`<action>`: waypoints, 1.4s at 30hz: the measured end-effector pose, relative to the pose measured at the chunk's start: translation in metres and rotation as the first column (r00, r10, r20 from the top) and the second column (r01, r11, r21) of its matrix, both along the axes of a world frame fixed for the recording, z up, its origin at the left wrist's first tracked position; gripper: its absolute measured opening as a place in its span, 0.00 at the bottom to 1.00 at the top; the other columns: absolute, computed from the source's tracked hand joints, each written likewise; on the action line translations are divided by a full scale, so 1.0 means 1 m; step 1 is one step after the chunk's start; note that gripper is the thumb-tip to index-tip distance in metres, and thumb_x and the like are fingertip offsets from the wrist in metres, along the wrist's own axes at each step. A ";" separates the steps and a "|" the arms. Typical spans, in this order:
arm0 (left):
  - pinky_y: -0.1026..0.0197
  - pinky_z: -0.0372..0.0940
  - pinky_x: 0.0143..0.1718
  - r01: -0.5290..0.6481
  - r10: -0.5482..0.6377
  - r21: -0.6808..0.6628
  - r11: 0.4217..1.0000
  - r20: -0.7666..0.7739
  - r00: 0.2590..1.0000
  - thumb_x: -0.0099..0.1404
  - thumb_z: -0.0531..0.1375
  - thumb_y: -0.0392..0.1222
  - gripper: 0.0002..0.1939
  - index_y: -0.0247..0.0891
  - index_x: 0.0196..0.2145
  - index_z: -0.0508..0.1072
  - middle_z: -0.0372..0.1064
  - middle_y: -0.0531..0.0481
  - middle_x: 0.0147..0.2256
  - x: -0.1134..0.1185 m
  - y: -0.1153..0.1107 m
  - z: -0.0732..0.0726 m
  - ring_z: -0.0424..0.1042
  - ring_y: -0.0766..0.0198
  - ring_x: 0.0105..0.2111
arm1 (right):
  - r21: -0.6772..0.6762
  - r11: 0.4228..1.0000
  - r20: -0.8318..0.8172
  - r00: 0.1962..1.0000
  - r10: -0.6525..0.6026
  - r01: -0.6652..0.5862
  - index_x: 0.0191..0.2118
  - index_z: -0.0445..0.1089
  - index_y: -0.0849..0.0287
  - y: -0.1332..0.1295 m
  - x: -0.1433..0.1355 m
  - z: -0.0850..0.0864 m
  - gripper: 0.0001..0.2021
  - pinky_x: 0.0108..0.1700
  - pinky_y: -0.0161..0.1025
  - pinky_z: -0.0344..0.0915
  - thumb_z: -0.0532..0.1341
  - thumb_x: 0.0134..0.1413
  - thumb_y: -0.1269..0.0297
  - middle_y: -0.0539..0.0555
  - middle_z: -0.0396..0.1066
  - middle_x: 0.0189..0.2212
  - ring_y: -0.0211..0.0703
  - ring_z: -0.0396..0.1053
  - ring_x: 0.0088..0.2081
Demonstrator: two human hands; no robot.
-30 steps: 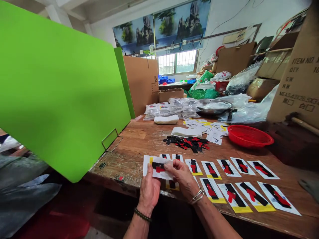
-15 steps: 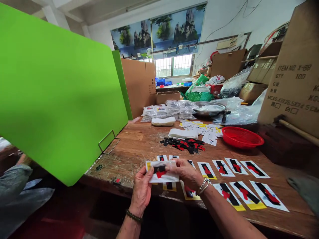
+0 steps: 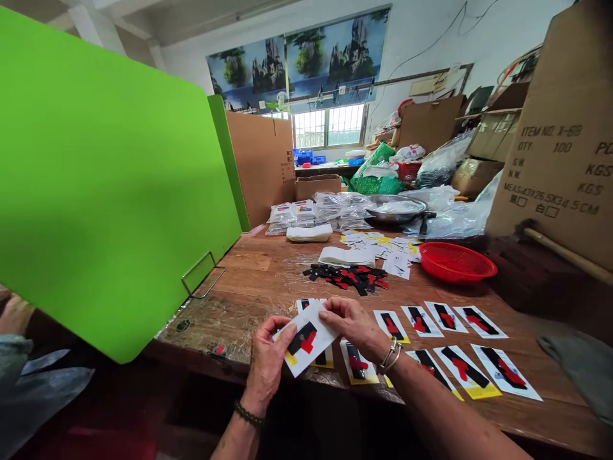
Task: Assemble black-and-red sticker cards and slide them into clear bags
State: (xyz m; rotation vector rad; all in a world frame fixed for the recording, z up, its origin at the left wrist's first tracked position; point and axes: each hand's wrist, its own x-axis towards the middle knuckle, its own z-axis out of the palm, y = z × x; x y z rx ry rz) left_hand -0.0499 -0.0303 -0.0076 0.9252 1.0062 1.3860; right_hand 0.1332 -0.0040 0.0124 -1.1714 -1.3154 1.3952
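Between both hands, above the table's front edge, is a tilted white card (image 3: 301, 359) with a yellow corner and a black and red piece on it. My left hand (image 3: 269, 351) pinches its left side, thumb on top. The thumb and fingers of my right hand (image 3: 352, 322) grip its upper right corner. Several similar cards lie in two rows on the wooden table, one of them a card (image 3: 507, 372) at the right. Some cards are partly hidden behind my hands. Behind them sits a pile of black and red pieces (image 3: 352, 276).
A red basket (image 3: 457, 263), folded white strips (image 3: 347, 256) and loose printed cards (image 3: 383, 243) lie farther back. Bagged packs (image 3: 301, 214) stand behind. A green panel (image 3: 119, 191) borders the left, a large carton (image 3: 555, 147) the right. Another person's hand (image 3: 16, 314) shows at far left.
The held card has turned from level to slanting, its left end now lower and more of its white face showing. Both hands still hold it. The whole view has shifted slightly.
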 end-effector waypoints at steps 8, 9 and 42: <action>0.68 0.60 0.25 0.152 -0.096 0.129 0.980 -0.362 0.927 0.54 0.69 0.50 0.14 0.35 0.25 0.76 0.69 0.52 0.22 -0.009 0.021 0.021 0.64 0.68 0.23 | 0.349 0.923 0.438 0.899 -0.008 -0.162 0.25 0.63 0.57 -0.006 -0.015 0.010 0.08 0.29 0.35 0.50 0.57 0.53 0.63 0.48 0.62 0.22 0.37 0.57 0.26; 0.68 0.59 0.25 0.137 -0.084 0.127 0.982 -0.354 0.932 0.54 0.68 0.51 0.15 0.36 0.25 0.75 0.68 0.53 0.22 -0.010 0.023 0.022 0.63 0.68 0.22 | 0.338 0.926 0.457 0.889 -0.002 -0.172 0.26 0.62 0.57 -0.005 -0.015 0.010 0.07 0.29 0.35 0.49 0.56 0.54 0.63 0.48 0.62 0.22 0.37 0.57 0.26; 0.56 0.62 0.41 -0.033 0.264 0.262 0.965 -0.949 0.175 0.52 0.58 0.41 0.06 0.38 0.23 0.73 0.73 0.44 0.29 -0.059 0.269 -0.005 0.71 0.52 0.38 | 0.398 0.904 0.908 0.207 -0.363 -0.160 0.47 0.74 0.60 0.199 0.114 -0.037 0.13 0.53 0.41 0.56 0.58 0.59 0.65 0.59 0.69 0.53 0.51 0.60 0.55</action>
